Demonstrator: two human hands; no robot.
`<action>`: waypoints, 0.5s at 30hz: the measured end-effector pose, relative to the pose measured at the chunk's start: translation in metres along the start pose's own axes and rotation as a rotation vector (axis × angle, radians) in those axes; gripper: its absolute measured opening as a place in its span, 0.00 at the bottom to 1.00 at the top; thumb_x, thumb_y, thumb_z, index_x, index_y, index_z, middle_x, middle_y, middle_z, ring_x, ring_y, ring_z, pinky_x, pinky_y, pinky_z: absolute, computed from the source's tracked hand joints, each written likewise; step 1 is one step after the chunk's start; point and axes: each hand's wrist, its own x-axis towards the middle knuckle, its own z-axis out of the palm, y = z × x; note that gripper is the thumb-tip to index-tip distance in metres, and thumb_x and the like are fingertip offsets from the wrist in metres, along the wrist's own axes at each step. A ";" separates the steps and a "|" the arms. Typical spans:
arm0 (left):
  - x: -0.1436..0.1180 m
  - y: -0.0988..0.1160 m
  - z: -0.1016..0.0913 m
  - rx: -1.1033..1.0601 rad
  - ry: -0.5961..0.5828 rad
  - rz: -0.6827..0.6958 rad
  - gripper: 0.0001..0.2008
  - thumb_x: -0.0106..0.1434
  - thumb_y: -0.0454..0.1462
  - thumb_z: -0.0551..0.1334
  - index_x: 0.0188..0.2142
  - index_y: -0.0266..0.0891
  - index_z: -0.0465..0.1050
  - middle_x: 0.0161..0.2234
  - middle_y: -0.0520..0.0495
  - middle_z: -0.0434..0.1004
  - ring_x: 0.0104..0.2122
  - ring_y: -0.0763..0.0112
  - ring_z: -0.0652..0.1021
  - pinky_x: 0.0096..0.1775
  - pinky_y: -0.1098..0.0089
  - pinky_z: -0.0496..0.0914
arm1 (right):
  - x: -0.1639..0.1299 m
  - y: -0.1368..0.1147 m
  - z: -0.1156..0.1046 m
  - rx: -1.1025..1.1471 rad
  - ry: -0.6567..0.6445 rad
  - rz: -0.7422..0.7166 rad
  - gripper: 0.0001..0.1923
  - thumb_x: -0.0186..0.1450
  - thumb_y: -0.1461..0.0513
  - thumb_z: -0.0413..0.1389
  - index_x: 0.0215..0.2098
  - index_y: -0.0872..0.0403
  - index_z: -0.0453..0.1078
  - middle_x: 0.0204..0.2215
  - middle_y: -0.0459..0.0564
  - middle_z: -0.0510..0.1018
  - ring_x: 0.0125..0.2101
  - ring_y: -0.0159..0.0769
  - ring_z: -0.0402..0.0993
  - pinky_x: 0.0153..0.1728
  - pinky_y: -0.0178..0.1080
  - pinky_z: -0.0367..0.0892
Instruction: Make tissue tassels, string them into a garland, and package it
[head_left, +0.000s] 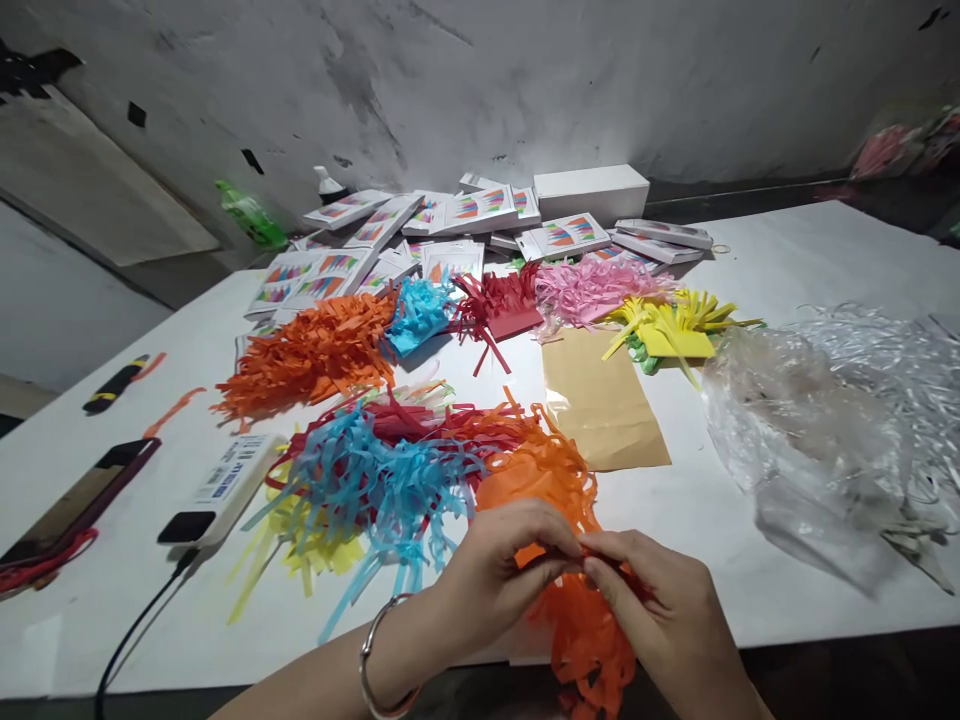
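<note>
Both my hands meet near the front edge of the table, pinching the middle of an orange tissue-paper tassel (pixel 589 620). My left hand (pixel 502 560) has thumb and fingers closed on it from the left. From the right, my right hand (pixel 660 600) grips it with thumb and forefinger. Orange fringe spreads above the hands and hangs down over the table edge below them. Just left of it lie a light blue tissue tassel (pixel 375 480), red strips (pixel 397 415) and a yellow tassel (pixel 322 540).
Orange (pixel 315 350), blue, red, pink and yellow fringe bundles lie across the middle. Flat printed boxes (pixel 480 207) pile up behind, beside a white box (pixel 592 192). A brown sheet (pixel 607 400), clear plastic (pixel 810 440), a phone (pixel 82 500) and a cabled white power bank (pixel 221 490) surround the hands.
</note>
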 end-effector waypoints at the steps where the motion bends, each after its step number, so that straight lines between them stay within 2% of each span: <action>1: 0.000 0.000 0.000 -0.001 0.015 -0.001 0.04 0.65 0.28 0.65 0.36 0.37 0.77 0.32 0.45 0.81 0.33 0.71 0.80 0.37 0.75 0.73 | 0.000 0.000 0.000 0.012 -0.022 0.013 0.09 0.69 0.66 0.56 0.46 0.52 0.74 0.36 0.49 0.83 0.35 0.34 0.81 0.36 0.31 0.76; 7: -0.002 -0.004 0.002 0.033 0.030 -0.046 0.04 0.63 0.29 0.66 0.37 0.37 0.77 0.31 0.48 0.81 0.32 0.72 0.80 0.36 0.77 0.72 | 0.003 -0.003 -0.001 0.044 -0.078 -0.038 0.08 0.71 0.67 0.51 0.37 0.52 0.72 0.29 0.47 0.78 0.30 0.33 0.76 0.32 0.33 0.73; 11: -0.003 -0.006 0.002 0.031 0.009 -0.076 0.04 0.63 0.29 0.66 0.37 0.37 0.77 0.32 0.48 0.82 0.32 0.72 0.80 0.36 0.76 0.72 | 0.004 -0.001 0.001 0.006 -0.071 -0.079 0.08 0.70 0.68 0.51 0.37 0.52 0.71 0.28 0.46 0.78 0.30 0.33 0.74 0.31 0.33 0.71; 15: -0.001 -0.004 -0.002 0.040 0.019 -0.104 0.03 0.62 0.30 0.68 0.34 0.37 0.78 0.30 0.49 0.81 0.31 0.74 0.79 0.35 0.77 0.70 | 0.004 0.001 0.002 0.021 -0.055 -0.055 0.08 0.70 0.68 0.53 0.38 0.52 0.72 0.29 0.45 0.78 0.30 0.32 0.75 0.30 0.30 0.70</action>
